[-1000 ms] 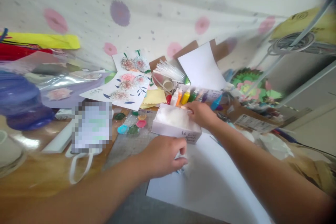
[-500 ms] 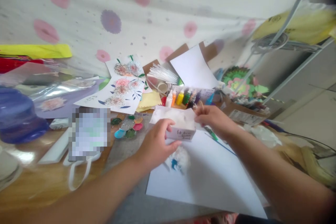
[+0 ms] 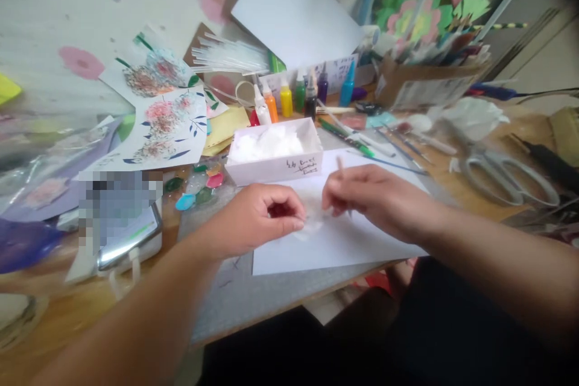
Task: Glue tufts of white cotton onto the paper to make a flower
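Observation:
A white sheet of paper (image 3: pixel 380 241) lies before me, with a blurred whitish tuft (image 3: pixel 311 226) on it between my hands. My left hand (image 3: pixel 260 217) pinches thumb and fingers together at the tuft's left edge; what they hold, if anything, is too small to make out. Close by on the right, my right hand (image 3: pixel 375 199) grips a thin wooden stick (image 3: pixel 340 164), whose end pokes up above the fingers. Just beyond both hands stands a white paper box (image 3: pixel 271 169) with handwriting on its side, holding white cotton (image 3: pixel 271 143).
Paint bottles (image 3: pixel 286 99) line up behind the box. Paint blobs (image 3: pixel 215 180) dot the grey board (image 3: pixel 226 295) at left, near a phone (image 3: pixel 131 235) with a cable. Scissors (image 3: pixel 506 175) and brushes lie right. Painted flower sheets (image 3: pixel 176 126) stand at the back left.
Both hands have come back from the box to the tuft on the paper. My left fingers have closed into a pinch. The view has tilted down and turned right.

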`<state>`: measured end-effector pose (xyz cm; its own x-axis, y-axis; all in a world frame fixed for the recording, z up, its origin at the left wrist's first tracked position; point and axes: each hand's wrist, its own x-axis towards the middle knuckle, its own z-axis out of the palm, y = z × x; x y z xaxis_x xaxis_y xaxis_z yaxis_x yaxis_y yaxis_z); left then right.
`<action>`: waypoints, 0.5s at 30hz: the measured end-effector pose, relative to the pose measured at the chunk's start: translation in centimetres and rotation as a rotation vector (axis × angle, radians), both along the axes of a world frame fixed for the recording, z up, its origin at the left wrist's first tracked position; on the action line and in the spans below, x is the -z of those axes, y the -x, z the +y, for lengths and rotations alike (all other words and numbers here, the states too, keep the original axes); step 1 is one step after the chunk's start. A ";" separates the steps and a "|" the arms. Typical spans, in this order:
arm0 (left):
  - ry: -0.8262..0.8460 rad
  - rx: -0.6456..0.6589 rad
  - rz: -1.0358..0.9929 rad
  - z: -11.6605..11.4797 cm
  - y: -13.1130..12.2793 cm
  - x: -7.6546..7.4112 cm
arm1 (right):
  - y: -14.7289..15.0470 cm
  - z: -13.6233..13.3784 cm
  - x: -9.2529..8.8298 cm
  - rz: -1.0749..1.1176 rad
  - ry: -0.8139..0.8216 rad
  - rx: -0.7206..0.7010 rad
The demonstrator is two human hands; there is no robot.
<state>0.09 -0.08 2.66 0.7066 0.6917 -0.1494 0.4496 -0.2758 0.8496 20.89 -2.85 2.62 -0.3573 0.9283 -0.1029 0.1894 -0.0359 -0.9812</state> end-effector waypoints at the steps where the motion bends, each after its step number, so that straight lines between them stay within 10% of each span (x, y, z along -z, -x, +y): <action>1: 0.024 0.098 0.049 0.2 0.1 -0.2 | -0.3 0.0 0.3 0.040 -0.019 0.034; 6: 0.080 0.485 0.167 0.4 0.2 -0.5 | -0.7 -0.7 1.6 -0.032 -0.061 0.117; 15: -0.148 0.338 0.200 0.2 -0.3 0.3 | 0.6 -1.5 3.1 -0.114 -0.171 -0.009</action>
